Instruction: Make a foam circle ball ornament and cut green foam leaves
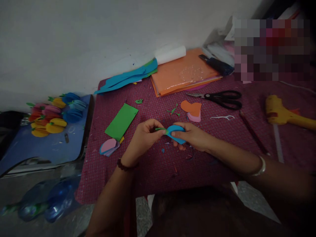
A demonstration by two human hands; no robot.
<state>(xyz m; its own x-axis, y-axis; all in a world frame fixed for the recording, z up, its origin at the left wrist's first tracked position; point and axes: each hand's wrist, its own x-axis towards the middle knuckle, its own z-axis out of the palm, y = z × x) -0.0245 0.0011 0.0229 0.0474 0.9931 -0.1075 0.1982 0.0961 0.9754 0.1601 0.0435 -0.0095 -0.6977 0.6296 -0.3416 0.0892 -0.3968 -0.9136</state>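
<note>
Over the red checked tablecloth (153, 171), my right hand (194, 135) is closed around a blue paper cutout (177, 129) with a rounded top. My left hand (149, 135) pinches a small green paper piece (160, 129) against the left end of the blue cutout. Left of my hands lie a folded green sheet (122, 121) and a small stack of pink, blue and lilac paper cutouts (108, 145). Beyond my hands are green scraps (174, 110) and orange and pink heart-shaped cutouts (192, 108).
Black-handled scissors (222, 97), a white floss pick (223, 117), a pencil (254, 133) and a yellow glue gun (274, 110) lie to the right. Orange sheets (177, 72) and blue strips (128, 77) lie at the back. Finished-looking paper fruits (55, 125) sit on a blue board (71, 144).
</note>
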